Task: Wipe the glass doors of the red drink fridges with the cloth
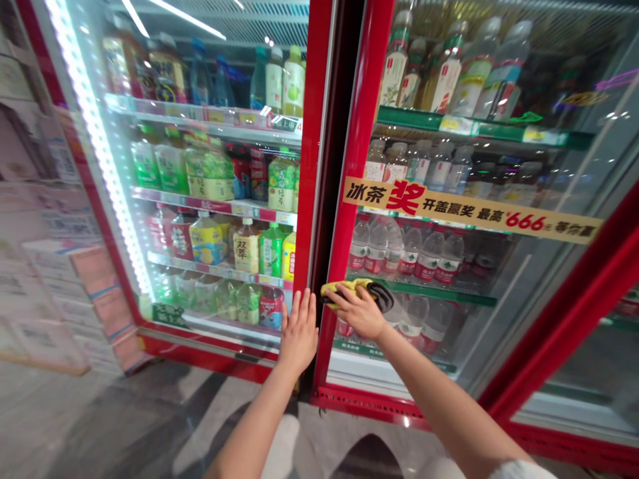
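My left hand [299, 332] lies flat against the red door frame [315, 166] of the left drinks fridge, fingers stretched out and holding nothing. To its right, my right hand [360, 313] presses a folded yellow and black cloth [380, 294] against the left edge of the right fridge's door. The cloth spans the red frame [339, 266] and part of the glass. My fingers lie over the cloth and hide some of it. A dark gap [335, 153] separates the two fridges between my hands.
Bottled drinks [210, 173] fill the left fridge's shelves; more bottles [429, 256] stand behind the right door. A yellow banner strip [474, 211] crosses the right glass. Stacked cartons [70, 299] stand at far left on the grey floor [150, 412]. Another red-framed fridge [574, 332] edges the right side.
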Demonstrator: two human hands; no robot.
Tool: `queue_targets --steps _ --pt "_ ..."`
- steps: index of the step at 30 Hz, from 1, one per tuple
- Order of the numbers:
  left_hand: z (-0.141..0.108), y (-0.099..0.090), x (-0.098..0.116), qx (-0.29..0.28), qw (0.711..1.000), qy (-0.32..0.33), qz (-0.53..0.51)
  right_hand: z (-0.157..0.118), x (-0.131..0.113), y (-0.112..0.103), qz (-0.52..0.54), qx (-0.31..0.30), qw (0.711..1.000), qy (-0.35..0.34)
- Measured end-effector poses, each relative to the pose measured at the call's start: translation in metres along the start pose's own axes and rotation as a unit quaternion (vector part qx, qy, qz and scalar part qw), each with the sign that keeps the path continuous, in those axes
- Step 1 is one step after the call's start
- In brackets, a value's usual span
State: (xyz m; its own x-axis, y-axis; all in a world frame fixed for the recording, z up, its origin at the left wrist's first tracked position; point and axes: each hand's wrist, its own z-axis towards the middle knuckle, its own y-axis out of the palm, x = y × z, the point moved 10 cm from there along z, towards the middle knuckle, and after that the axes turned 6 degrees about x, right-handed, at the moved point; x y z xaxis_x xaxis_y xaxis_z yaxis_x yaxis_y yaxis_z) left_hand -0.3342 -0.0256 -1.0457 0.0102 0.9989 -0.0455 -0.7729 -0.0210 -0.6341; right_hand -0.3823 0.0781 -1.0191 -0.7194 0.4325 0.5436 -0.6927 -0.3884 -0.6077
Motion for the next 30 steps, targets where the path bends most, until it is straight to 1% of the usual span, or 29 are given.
queue_targets --steps 2,3,4,5,6,8,10,11,12,13,14,15,17,18,19,20,22,24,26,27,28,29,30 --pt "0.007 -0.004 -0.001 0.001 1.000 -0.012 -0.001 0.015 0.030 -0.022 -0.018 0.051 0.997 0.062" --pt "0.010 -0.004 0.000 0.001 1.000 -0.015 -0.003 0.018 0.040 -0.030 -0.028 0.076 0.993 0.091" --pt "0.012 -0.004 0.002 0.001 1.000 -0.016 -0.006 0.018 0.045 -0.034 -0.037 0.097 0.988 0.115" --pt "0.012 -0.003 0.005 0.002 1.000 -0.016 -0.009 0.014 0.044 -0.034 -0.044 0.114 0.984 0.130" --pt "0.010 -0.002 0.008 0.005 1.000 -0.014 -0.011 0.006 0.039 -0.030 -0.048 0.125 0.982 0.137" --pt "0.001 0.002 0.012 0.016 1.000 -0.012 -0.011 -0.014 0.018 -0.015 -0.045 0.127 0.983 0.128" --pt "-0.008 0.004 0.013 0.025 1.000 -0.007 -0.007 -0.033 -0.005 0.000 -0.029 0.105 0.991 0.082" --pt "-0.011 0.005 0.013 0.029 1.000 -0.005 -0.004 -0.039 -0.013 0.003 -0.020 0.092 0.994 0.050" --pt "-0.013 0.004 0.012 0.033 0.999 -0.003 -0.001 -0.041 -0.016 0.003 -0.014 0.080 0.996 0.025" --pt "-0.012 0.003 0.012 0.036 0.999 -0.001 0.001 -0.039 -0.010 -0.003 -0.013 0.077 0.997 0.018" --pt "-0.008 0.000 0.012 0.039 0.999 0.001 0.001 -0.033 0.002 -0.012 -0.016 0.082 0.996 0.034" --pt "-0.003 -0.002 0.013 0.042 0.999 0.003 0.000 -0.025 0.021 -0.025 -0.022 0.097 0.993 0.070" --pt "0.012 -0.007 0.017 0.047 0.999 0.009 -0.009 -0.010 0.060 -0.050 -0.039 0.140 0.976 0.165" --pt "0.019 -0.009 0.021 0.049 0.999 0.013 -0.014 -0.006 0.072 -0.057 -0.047 0.158 0.966 0.200" --pt "0.025 -0.010 0.025 0.052 0.998 0.016 -0.018 -0.004 0.076 -0.060 -0.054 0.170 0.959 0.218" --pt "0.030 -0.011 0.028 0.057 0.998 0.019 -0.021 -0.005 0.073 -0.058 -0.058 0.174 0.957 0.223" --pt "0.035 -0.014 0.033 0.073 0.997 0.018 -0.025 -0.017 0.052 -0.041 -0.063 0.168 0.962 0.206" --pt "0.036 -0.015 0.034 0.091 0.995 0.016 -0.029 -0.037 0.021 -0.019 -0.059 0.148 0.973 0.167" --pt "0.037 -0.017 0.034 0.106 0.993 0.021 -0.037 -0.055 -0.002 -0.002 -0.051 0.116 0.985 0.114" --pt "0.038 -0.017 0.035 0.114 0.992 0.026 -0.042 -0.061 -0.007 0.002 -0.047 0.101 0.990 0.087" --pt "0.040 -0.017 0.036 0.123 0.991 0.033 -0.047 -0.065 -0.006 0.001 -0.046 0.091 0.992 0.069" --pt "0.042 -0.017 0.038 0.133 0.989 0.041 -0.054 -0.067 0.002 -0.003 -0.050 0.088 0.993 0.066" --pt "0.045 -0.016 0.042 0.142 0.986 0.053 -0.063 -0.069 0.015 -0.012 -0.060 0.097 0.990 0.079"
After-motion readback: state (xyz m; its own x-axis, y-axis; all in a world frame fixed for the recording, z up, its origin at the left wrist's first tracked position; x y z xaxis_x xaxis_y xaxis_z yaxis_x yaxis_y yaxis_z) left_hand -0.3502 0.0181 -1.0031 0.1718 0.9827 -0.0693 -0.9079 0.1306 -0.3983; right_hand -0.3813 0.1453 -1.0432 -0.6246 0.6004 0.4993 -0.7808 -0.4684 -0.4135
